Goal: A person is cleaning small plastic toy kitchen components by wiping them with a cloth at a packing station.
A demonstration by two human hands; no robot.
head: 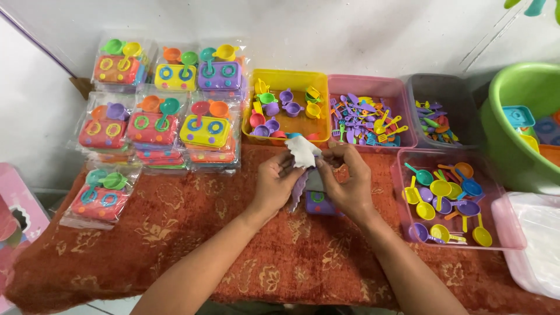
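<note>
Both hands meet over the middle of the table with the rust-red patterned cloth (233, 256). The left hand (274, 184) and the right hand (350, 181) each pinch an edge of a small clear plastic bag with a white paper insert (303, 153), held up just above the cloth with its mouth toward the trays. Right beneath the hands, partly hidden by them, lies a purple toy stove with ringed burners (319, 203), flat on the cloth and not yet in any bag, as far as I can see.

To the left sit the finished packs: bagged toy stove sets in red, yellow and purple (163, 111), each with little pans on top, stacked in several piles, and one more bagged red set (99, 198) lying apart, nearer the table edge. So a good share of the packing looks done.

Plenty of loose stock is left, though. Behind the hands, a yellow plastic tray of tiny pots and cups (286, 79), a pink tray of purple and yellow utensils (364, 87) and a grey tray of mixed small pieces (437, 84). At the right, a pink tray of toy frying pans and ladles (501, 230), and a green plastic tub (501, 93) holding more stoves.
</note>
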